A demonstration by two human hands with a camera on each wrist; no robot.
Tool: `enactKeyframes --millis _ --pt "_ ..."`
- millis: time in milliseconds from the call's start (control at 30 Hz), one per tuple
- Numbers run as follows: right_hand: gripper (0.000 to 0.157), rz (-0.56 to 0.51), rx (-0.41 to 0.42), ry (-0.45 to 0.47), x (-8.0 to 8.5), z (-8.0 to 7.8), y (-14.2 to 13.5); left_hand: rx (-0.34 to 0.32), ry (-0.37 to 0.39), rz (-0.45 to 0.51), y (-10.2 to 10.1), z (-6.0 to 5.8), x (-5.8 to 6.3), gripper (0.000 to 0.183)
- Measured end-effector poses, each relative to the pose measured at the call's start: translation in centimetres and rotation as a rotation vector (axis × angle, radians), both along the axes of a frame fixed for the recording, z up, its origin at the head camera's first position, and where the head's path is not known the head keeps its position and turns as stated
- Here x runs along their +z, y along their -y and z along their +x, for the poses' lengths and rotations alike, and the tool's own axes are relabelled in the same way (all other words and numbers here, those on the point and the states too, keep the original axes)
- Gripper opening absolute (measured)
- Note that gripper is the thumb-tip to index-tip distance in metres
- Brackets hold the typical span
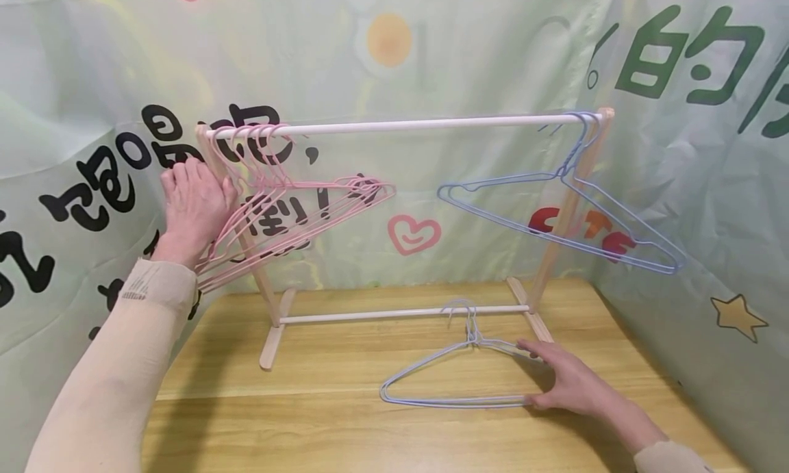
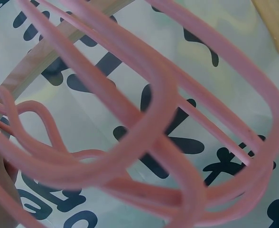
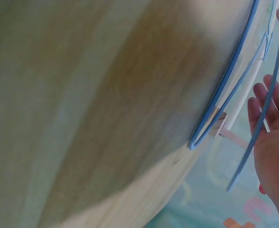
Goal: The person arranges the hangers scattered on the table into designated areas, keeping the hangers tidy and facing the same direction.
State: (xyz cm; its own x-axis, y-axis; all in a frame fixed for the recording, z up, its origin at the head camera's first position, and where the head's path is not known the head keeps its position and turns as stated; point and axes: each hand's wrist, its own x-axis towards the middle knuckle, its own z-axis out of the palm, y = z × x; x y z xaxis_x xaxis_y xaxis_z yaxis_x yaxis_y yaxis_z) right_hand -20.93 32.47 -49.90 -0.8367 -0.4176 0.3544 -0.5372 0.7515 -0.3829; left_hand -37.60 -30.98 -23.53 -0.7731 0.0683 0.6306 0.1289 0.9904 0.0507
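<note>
At the rack's left end my left hand (image 1: pixel 196 202) is raised beside several pink hangers (image 1: pixel 280 185), whose hooks hang over the bar. In the left wrist view the pink hangers' ends (image 2: pixel 163 95) fill the foreground; little of that hand shows, so what its fingers hold is hidden. Low over the tabletop, my right hand (image 1: pixel 570 384) spreads thumb and fingers around the right end of light blue hangers (image 1: pixel 456 402). The right wrist view shows a blue hanger bar (image 3: pixel 267 102) crossing in front of the relaxed, uncurled fingers (image 3: pixel 272 111).
A rack with a white top bar (image 1: pixel 401 125) and wooden posts stands on the wooden table (image 1: pixel 296 418). Blue hangers (image 1: pixel 499 216) hang at its right end. The lower white rod (image 1: pixel 370 316) runs behind the hangers on the table. A printed curtain (image 1: pixel 382 62) encloses the back and sides.
</note>
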Motion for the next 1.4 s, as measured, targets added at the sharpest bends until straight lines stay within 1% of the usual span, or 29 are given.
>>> enactKeyframes --millis 233,467,700,800,867,1167,1267,1400 --pt "0.092 -0.027 0.015 -0.087 0.2 -0.1 0.3 -0.001 -0.004 0.003 0.0 0.0 0.0 0.047" --pt "0.089 -0.061 0.023 -0.146 0.7 -0.2 0.7 -0.005 -0.004 0.006 0.0 0.0 0.0 0.046" --pt "0.091 -0.076 0.002 -0.155 2.2 0.0 1.2 -0.007 -0.004 0.004 0.1 0.0 0.0 0.046" --pt "0.093 -0.094 0.009 -0.182 3.1 0.0 1.4 -0.004 0.001 0.003 0.1 0.0 0.0 0.047" --pt "0.095 -0.1 0.017 -0.217 3.7 0.0 1.5 -0.002 0.006 0.003 0.1 0.0 0.0 0.048" --pt "0.093 -0.114 0.076 -0.451 6.8 -0.5 1.6 -0.004 0.01 0.011 0.1 0.0 -0.1 0.047" --pt "0.095 -0.112 0.073 -0.513 8.1 -0.5 1.8 -0.005 0.01 0.015 0.1 -0.1 -0.1 0.047" --pt "0.092 -0.118 0.089 -0.621 10.4 -0.7 2.0 -0.008 0.003 0.013 0.1 -0.2 -0.2 0.047"
